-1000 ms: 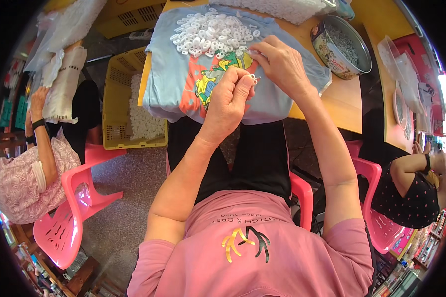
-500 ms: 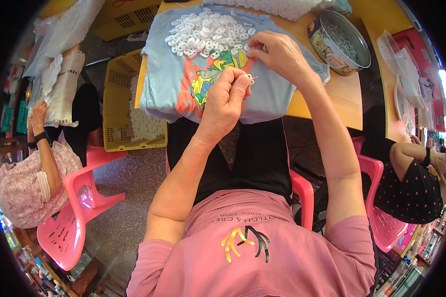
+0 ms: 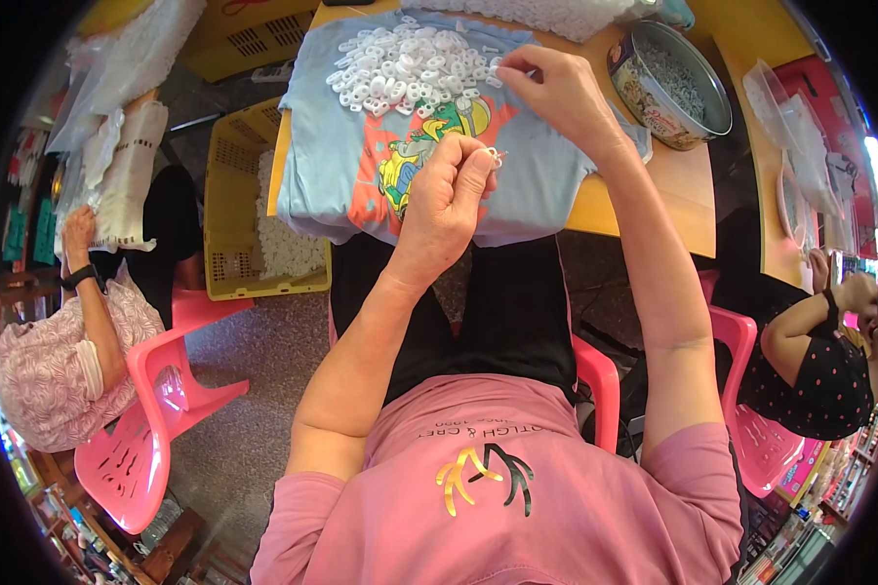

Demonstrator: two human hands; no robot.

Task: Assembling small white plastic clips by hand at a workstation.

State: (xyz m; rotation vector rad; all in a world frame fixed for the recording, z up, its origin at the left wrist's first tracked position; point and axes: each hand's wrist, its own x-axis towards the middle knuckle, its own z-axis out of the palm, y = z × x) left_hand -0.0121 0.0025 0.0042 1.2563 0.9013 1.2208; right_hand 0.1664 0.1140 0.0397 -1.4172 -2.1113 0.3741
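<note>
Between the thumb and bent fingers of my left hand (image 3: 447, 190) is a small white plastic piece (image 3: 496, 156) with a thin pin or screw sticking out of it. My right hand (image 3: 561, 93) is above the right edge of a heap of small white two-holed plastic pieces (image 3: 410, 63). Its thumb and forefinger come together at the tips beside the outermost pieces; whether they grip one is too small to make out. The heap lies on a light blue printed T-shirt (image 3: 322, 166) spread over the table's near edge and hanging over it.
A round printed tin (image 3: 654, 107) of small metal screws stands right of the shirt on the yellow table (image 3: 688, 200). A yellow crate (image 3: 224, 258) with white pieces is low at the left. Co-workers sit on both sides, by pink chairs (image 3: 146, 458).
My right hand has shifted up, away from me, along the heap's right edge. My left hand keeps its place with the white piece. Both co-workers' arms have moved a little.
</note>
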